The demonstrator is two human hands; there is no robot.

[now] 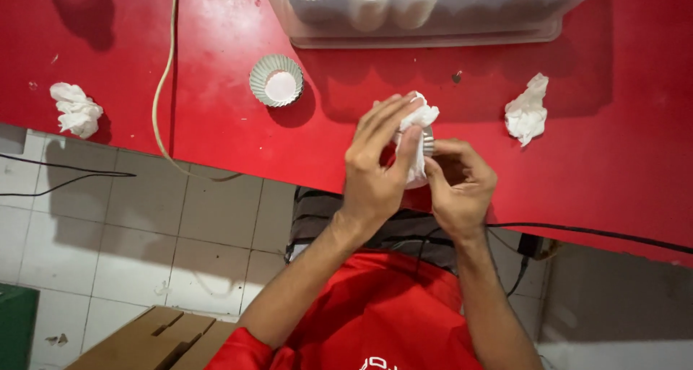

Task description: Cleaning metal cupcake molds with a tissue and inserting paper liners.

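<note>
Tissue [417, 128] in both hands — fluted cup [276, 80] nearby.

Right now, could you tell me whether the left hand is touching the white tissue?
Touching: the head view shows the left hand with fingers pressed against the white tissue.

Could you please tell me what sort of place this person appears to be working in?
Probably a small baking or food workshop: a red worktable with a fluted metal tart mould, a clear plastic tub of stacked cups, and a tiled floor.

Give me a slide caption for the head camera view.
Both hands, left and right, press a white tissue into a fluted cup over a red table.
</note>
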